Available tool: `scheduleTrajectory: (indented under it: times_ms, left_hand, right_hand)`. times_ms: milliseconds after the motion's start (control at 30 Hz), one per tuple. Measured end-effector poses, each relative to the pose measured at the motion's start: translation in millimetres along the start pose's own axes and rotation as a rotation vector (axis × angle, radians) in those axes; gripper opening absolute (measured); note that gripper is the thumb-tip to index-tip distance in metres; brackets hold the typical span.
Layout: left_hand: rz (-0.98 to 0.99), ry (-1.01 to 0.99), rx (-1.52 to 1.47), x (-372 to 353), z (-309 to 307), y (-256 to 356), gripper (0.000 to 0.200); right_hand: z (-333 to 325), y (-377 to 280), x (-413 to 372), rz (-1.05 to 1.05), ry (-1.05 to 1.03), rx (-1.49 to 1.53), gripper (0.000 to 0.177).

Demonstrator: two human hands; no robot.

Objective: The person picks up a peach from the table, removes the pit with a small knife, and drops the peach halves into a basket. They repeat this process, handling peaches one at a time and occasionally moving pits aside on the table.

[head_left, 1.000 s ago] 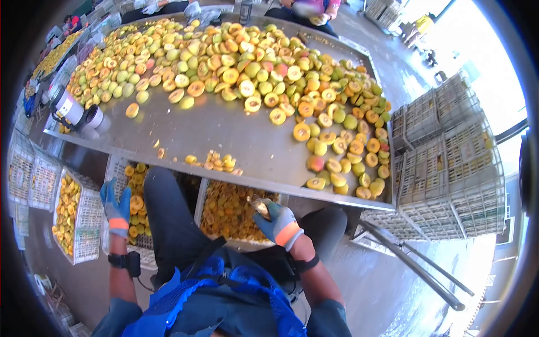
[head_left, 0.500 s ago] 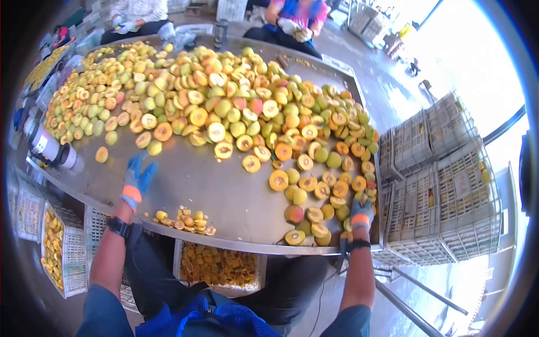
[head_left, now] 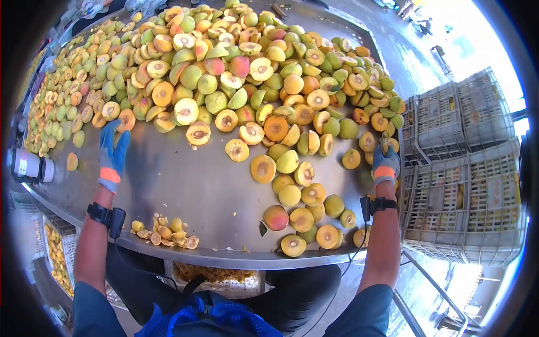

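Note:
A large heap of peaches [head_left: 216, 102], many cut in halves with yellow flesh and brown centres showing, covers the metal table [head_left: 185, 168]. My left hand [head_left: 114, 150], in a blue glove with an orange cuff band, has its fingers spread at the heap's near edge, by a peach half [head_left: 126, 120]. Gloved alike, my right hand [head_left: 386, 163] is at the table's right side among peach halves [head_left: 366, 141]. Its fingers are bent around a small dark thing, too small to make out. Loose halves [head_left: 327, 236] lie between that hand and the near rim.
Small cut pieces [head_left: 166, 231] lie near the front rim. Below is a crate of scraps [head_left: 219, 274]. Stacked plastic crates [head_left: 463, 196] stand close on the right. A white-and-grey cylinder [head_left: 32, 167] sits at the left edge. Cables run from both wristbands.
The view has tilted down towards the table. My left hand has moved forward to the heap's edge. My right hand has moved away from me along the right side, and some halves there have shifted.

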State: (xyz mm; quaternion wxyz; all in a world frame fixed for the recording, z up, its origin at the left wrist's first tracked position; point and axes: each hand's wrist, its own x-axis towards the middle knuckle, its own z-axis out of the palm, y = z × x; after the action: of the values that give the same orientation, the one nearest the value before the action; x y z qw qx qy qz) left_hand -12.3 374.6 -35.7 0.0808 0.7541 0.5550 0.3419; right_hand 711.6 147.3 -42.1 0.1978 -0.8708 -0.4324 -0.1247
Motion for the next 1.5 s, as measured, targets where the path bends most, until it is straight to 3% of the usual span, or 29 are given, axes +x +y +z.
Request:
scheduleTrajectory:
  times_ms: [67, 167, 233, 267, 300, 333, 367, 400, 433, 500, 600, 733, 800, 833, 967, 1000, 1100, 1133, 1167, 1233, 1267, 1367, 1500]
  left_hand:
    - [-0.031, 0.002, -0.027, 11, 10, 10, 0.04]
    - [0.063, 0.071, 0.027, 26, 24, 0, 0.04]
    - [0.123, 0.138, 0.042, 44, 31, -8, 0.045]
    - [0.19, 0.163, 0.095, 56, 35, -17, 0.047]
    - [0.088, 0.154, 0.081, 68, 39, -12, 0.049]
    - [0.249, 0.037, 0.17, 85, 43, -29, 0.052]
    - [0.15, -0.071, -0.032, 102, 56, -36, 0.051]
    - [0.742, -0.01, 0.456, 122, 53, -57, 0.051]
    - [0.047, -0.183, -0.132, 123, 57, -13, 0.053]
    - [0.771, -0.207, 0.41, 145, 58, -51, 0.056]
    - [0.492, -0.446, 0.006, 163, 62, -15, 0.052]
    - [0.089, -0.501, -0.465, 162, 88, 36, 0.057]
    - [-0.188, -0.465, -0.567, 143, 86, 77, 0.073]
    - [-0.292, -0.6, -0.639, 133, 83, 93, 0.069]
    - [-0.024, -0.742, -0.601, 112, 67, 136, 0.072]
    - [-0.077, -0.789, -0.356, 109, 64, 149, 0.078]
    - [0.021, -0.692, -0.706, 72, 75, 148, 0.087]
    - [0.066, -0.754, -0.519, 70, 73, 145, 0.092]
    - [0.079, -0.744, -0.53, 60, 71, 141, 0.091]
    - [0.092, -0.733, -0.552, 30, 57, 143, 0.091]
    - [0.009, -0.792, -0.674, 17, 58, 141, 0.089]
    - [0.154, -0.677, -0.526, -12, 35, 141, 0.088]
    - [0.241, -0.664, -0.402, -32, 16, 117, 0.074]
  right_hand:
    - [2, -37, -3, 0.052, -0.177, 0.338, 0.034]
    - [-10, -70, 11, 0.328, -0.479, 1.0, 0.027]
    - [44, -32, 75, -0.12, -0.156, 0.796, 0.025]
    - [54, -43, 98, -0.071, -0.176, 0.968, 0.029]
    - [56, -66, 120, -0.023, -0.195, 1.141, 0.032]
    - [67, -89, 131, 0.016, -0.213, 1.111, 0.033]
    - [75, -106, 141, 0.054, -0.227, 1.068, 0.035]
    - [83, -118, 148, 0.092, -0.242, 1.014, 0.036]
    - [91, -134, 149, 0.104, -0.243, 1.076, 0.037]
    - [103, -162, 135, 0.14, -0.255, 1.176, 0.038]
    - [98, -187, 125, 0.216, -0.494, 1.251, 0.034]
    - [80, -228, 112, 0.164, -0.597, 1.117, 0.027]
    - [82, -237, 103, 0.108, -0.664, 1.092, 0.027]
    - [81, -244, 98, 0.078, -0.697, 1.106, 0.03]
    - [72, -254, 78, 0.057, -0.755, 0.924, 0.042]
    - [72, -254, 72, 0.038, -0.779, 0.917, 0.043]
    - [52, -258, 42, -0.011, -0.853, 0.851, 0.043]
    - [55, -255, 31, -0.02, -0.892, 0.895, 0.045]
    - [60, -255, 18, -0.026, -0.939, 0.94, 0.046]
    - [60, -263, -9, -0.255, -0.943, 0.926, 0.051]
    - [52, -268, -24, -0.336, -0.856, 0.774, 0.053]
    - [11, -291, -55, -0.445, -0.844, 0.639, 0.053]
    - [-1, -289, -75, -0.471, -0.833, 0.873, 0.051]
